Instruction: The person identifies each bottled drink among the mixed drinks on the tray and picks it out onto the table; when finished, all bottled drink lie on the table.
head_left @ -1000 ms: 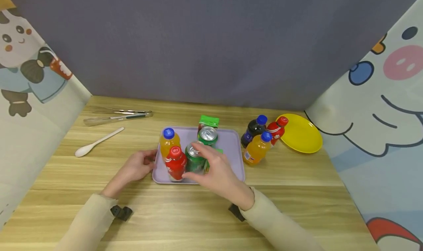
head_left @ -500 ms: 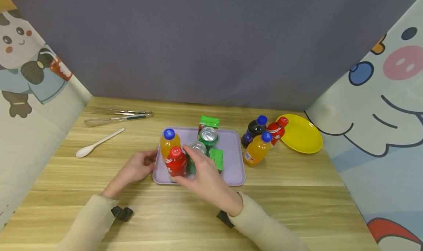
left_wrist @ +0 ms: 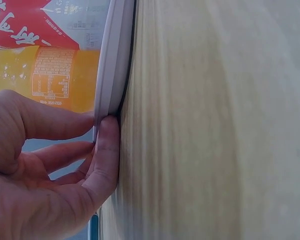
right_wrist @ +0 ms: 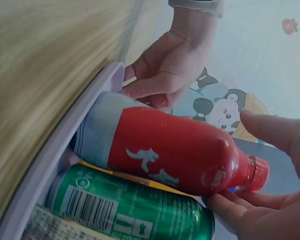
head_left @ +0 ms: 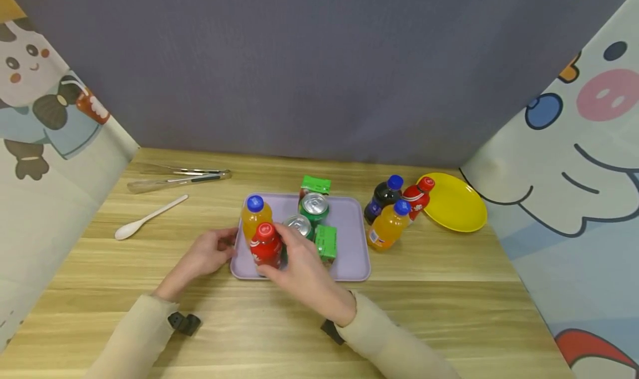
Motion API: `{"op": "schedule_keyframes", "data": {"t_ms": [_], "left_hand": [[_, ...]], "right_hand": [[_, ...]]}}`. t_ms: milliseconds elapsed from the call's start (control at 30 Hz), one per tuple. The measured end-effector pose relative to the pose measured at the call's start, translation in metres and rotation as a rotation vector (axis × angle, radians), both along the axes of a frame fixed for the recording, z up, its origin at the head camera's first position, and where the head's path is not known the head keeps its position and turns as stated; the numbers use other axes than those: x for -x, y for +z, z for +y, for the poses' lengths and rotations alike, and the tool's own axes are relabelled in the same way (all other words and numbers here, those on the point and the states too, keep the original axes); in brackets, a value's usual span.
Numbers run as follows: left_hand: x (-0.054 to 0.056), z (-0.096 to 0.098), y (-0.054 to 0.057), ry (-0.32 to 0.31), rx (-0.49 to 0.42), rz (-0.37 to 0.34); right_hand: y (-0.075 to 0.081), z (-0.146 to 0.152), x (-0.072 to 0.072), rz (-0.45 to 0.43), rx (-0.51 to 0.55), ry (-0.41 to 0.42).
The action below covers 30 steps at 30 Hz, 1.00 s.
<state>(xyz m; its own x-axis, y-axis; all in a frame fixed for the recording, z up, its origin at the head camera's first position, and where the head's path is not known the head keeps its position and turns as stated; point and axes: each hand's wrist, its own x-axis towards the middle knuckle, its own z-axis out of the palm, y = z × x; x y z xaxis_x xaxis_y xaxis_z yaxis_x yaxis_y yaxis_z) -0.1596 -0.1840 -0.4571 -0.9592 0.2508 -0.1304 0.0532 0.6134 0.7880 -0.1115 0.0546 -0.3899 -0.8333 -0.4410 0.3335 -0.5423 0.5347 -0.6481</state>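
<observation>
A lilac tray (head_left: pixel 353 251) carries a red-labelled bottle (head_left: pixel 266 250), an orange drink bottle (head_left: pixel 256 218), two green cans (head_left: pixel 315 206) and a green-topped carton (head_left: pixel 326 242). At the tray's left edge my left hand (head_left: pixel 206 252) pinches the rim between thumb and fingers, clear in the left wrist view. My right hand (head_left: pixel 308 273) reaches about the upper part of the red-labelled bottle. In the right wrist view its thumb (right_wrist: pixel 270 129) stands apart from that bottle, while the fingers lie close at its shoulder. The bottle stands upright beside a green can (right_wrist: pixel 125 205).
Right of the tray stand a dark drink bottle (head_left: pixel 381 200), another orange bottle (head_left: pixel 388 227) and another red bottle (head_left: pixel 418 196), beside a yellow plate (head_left: pixel 459 204). Tongs (head_left: pixel 184 178) and a white spoon (head_left: pixel 150 218) lie at left. A second green-topped carton (head_left: pixel 315 185) stands behind the cans.
My right hand has moved left from over the front green can to the red-labelled bottle, uncovering the front carton. The left hand stays at the tray's rim.
</observation>
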Motion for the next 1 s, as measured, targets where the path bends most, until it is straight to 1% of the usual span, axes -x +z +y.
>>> {"op": "schedule_keyframes", "data": {"t_ms": [100,267,367,500,767,1000], "left_hand": [[0.000,0.000,0.000,0.005,0.002,-0.003],[-0.001,0.000,0.001,0.011,0.000,-0.003],[-0.001,0.001,0.001,0.013,0.003,-0.007],[-0.002,0.000,0.001,0.010,0.012,-0.007],[-0.002,0.000,0.000,0.008,0.006,0.009],[-0.003,0.000,0.000,0.005,0.012,0.025]], "right_hand": [[-0.003,-0.005,-0.002,0.016,0.006,-0.035],[-0.009,-0.015,-0.005,0.104,0.043,-0.093],[-0.013,-0.021,-0.005,0.153,0.043,-0.140],[-0.016,-0.024,-0.006,0.181,0.039,-0.187],[-0.019,-0.022,-0.007,0.217,0.103,-0.151],[-0.023,-0.020,-0.008,0.238,0.131,-0.139]]}}
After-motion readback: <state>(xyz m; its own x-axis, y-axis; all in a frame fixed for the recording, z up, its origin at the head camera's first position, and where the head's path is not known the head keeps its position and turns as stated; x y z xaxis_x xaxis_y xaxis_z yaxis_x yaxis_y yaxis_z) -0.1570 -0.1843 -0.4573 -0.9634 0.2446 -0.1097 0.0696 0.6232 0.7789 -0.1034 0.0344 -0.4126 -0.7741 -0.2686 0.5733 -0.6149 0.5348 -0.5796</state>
